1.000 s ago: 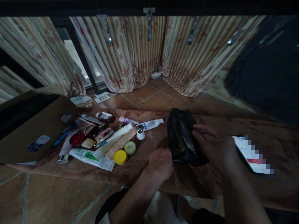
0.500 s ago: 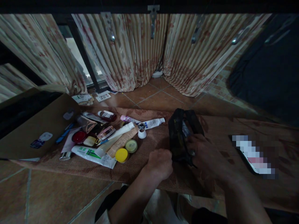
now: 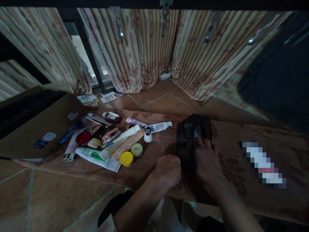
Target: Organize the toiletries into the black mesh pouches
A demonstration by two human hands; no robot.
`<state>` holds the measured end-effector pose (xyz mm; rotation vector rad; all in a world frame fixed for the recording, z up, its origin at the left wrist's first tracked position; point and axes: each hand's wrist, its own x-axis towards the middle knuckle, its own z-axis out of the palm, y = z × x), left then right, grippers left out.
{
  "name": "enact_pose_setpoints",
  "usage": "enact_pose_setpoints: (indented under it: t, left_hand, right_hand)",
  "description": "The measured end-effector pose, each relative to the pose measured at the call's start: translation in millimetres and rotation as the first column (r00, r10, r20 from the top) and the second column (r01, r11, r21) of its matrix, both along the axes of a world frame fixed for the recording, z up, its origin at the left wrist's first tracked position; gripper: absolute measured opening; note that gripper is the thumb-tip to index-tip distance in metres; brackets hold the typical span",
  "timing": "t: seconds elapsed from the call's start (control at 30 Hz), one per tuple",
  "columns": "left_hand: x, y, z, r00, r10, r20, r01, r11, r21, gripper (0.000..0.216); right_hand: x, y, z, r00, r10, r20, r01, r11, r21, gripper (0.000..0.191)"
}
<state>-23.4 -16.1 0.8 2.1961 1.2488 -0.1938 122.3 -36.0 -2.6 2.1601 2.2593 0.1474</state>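
Observation:
A black plastic bag [image 3: 185, 141] with looped handles stands on the cloth in front of me. My left hand [image 3: 168, 170] is closed in a fist at its near left edge, gripping the plastic. Over the bag's mouth, my right hand [image 3: 209, 158] reaches down with its fingertips inside, so what they touch is hidden. Left of the bag lie a white tube [image 3: 160, 126] and a small white bottle with a silver top [image 3: 148, 134]. A yellow-lidded jar [image 3: 126, 159], a pale green jar [image 3: 136, 149] and a white-and-green tube [image 3: 98, 158] lie further left.
More cosmetics, among them a red round container [image 3: 83, 138] and a dark red bottle [image 3: 113, 117], lie beside an open cardboard box [image 3: 45, 124]. A phone [image 3: 264, 166], its screen blurred out, rests at the right. Striped curtains [image 3: 135, 51] hang beyond the tiled floor [image 3: 166, 100].
My right hand has shifted slightly, its fingers now lower in the bag's mouth. The left hand keeps its hold. The whole view has moved a little.

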Motion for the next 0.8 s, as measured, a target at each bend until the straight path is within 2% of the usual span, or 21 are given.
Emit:
enact_pose_setpoints:
  t: [0.2, 0.33, 0.47, 0.53, 0.6, 0.67, 0.73, 0.8]
  left_hand:
    - [0.2, 0.0, -1.8, 1.000, -0.007, 0.005, 0.007, 1.000, 0.010, 0.029]
    - [-0.4, 0.6, 0.4, 1.000, 0.002, -0.010, -0.001, 1.000, 0.012, 0.028]
    - [-1.1, 1.5, 2.2, 1.000, 0.014, -0.018, -0.014, 1.000, 0.019, 0.027]
    - [-1.4, 1.9, 2.0, 0.999, 0.028, -0.021, -0.027, 0.999, 0.028, 0.027]
    - [-1.8, 2.6, 1.4, 0.999, 0.042, -0.020, -0.041, 0.998, 0.042, 0.027]
    - [-2.1, 3.9, 0.8, 0.998, 0.053, -0.017, -0.052, 0.997, 0.060, 0.026]
    - [-2.0, 6.0, 0.6, 0.998, 0.063, -0.016, -0.061, 0.995, 0.081, 0.026]
    - [-1.0, 8.8, 1.5, 0.995, 0.100, 0.004, -0.100, 0.989, 0.109, 0.028]
  right_hand:
    - [-5.1, 0.6, 3.2, 0.999, -0.033, -0.012, 0.033, 0.999, 0.013, 0.029]
    - [1.3, 0.6, 4.4, 0.998, 0.022, -0.053, -0.023, 1.000, -0.001, 0.025]
    - [16.6, 2.0, 5.9, 0.974, 0.062, -0.217, -0.068, 0.997, -0.021, 0.017]
    - [24.5, 3.4, 5.3, 0.932, 0.081, -0.355, -0.078, 0.997, 0.023, 0.015]
    - [31.7, 5.1, 3.8, 0.856, 0.108, -0.505, -0.036, 0.988, 0.150, 0.015]
    - [37.4, 6.5, 2.7, 0.795, 0.138, -0.591, 0.053, 0.954, 0.294, 0.013]
    - [40.3, 7.0, 3.5, 0.821, 0.086, -0.565, 0.135, 0.931, 0.338, 0.013]
    - [39.0, 6.4, 6.9, 0.897, -0.092, -0.432, 0.212, 0.947, 0.239, 0.018]
